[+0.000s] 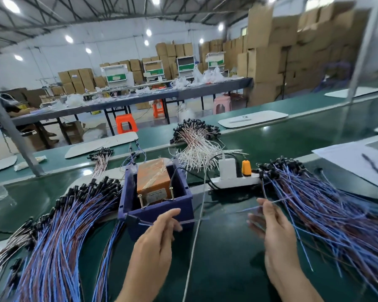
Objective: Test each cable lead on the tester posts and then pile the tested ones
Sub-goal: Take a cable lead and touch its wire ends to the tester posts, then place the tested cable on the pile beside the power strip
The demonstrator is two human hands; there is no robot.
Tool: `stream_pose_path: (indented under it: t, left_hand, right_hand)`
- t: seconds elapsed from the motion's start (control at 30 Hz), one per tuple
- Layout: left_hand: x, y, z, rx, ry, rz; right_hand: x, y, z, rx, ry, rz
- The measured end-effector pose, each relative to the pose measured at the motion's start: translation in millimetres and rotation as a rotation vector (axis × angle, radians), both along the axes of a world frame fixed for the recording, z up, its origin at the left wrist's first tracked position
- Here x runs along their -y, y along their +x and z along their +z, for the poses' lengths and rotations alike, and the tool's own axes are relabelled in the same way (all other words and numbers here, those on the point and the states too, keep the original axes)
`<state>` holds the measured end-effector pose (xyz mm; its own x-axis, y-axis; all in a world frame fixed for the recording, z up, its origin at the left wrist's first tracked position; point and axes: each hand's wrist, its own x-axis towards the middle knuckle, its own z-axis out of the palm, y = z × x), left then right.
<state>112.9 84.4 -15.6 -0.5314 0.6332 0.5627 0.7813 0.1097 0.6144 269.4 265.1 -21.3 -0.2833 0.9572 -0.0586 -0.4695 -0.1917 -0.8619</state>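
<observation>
The tester [155,188], an orange block in a blue box, sits mid-table [227,269] just ahead of both hands, so its two upright posts [141,202] are an easy reach from either side. The left hand [159,234] pinches a lead [131,219] just in front of the box. Its black plug end points toward the left pile [63,225], so I judge this one is tested and meant for that pile. The right hand [268,225] is blurred, but appears to pinch a second lead [247,209] between thumb and fingers at the edge of the right pile [336,203], which is likely the untested stock. With a pile on each side, one hand can feed the tester while the other clears it. Neither lead touches the posts now.
</observation>
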Motion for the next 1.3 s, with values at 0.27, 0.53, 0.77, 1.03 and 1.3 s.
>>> stream_pose_path:
  t: [0.27, 0.53, 0.77, 1.03, 1.3]
  left_hand:
    - [-100, 32, 61, 0.177, 0.082, -0.158]
    - [-259, 64, 99, 0.217, -0.291, -0.437]
    - [-235, 58, 58, 0.014, -0.473, -0.389]
    - [-81, -2, 45, 0.146, -0.666, -0.436]
    - [43, -61, 62, 0.525, -0.967, -0.371]
  right_hand:
    - [-17, 59, 3, -0.169, -0.192, -0.268]
    - [-19, 78, 13, -0.27, -0.361, -0.272]
    - [0, 52, 4, -0.035, -0.261, -0.037]
    - [39, -15, 0, 0.326, 0.268, 0.252]
    - [96, -79, -9, 0.533, 0.941, 0.538]
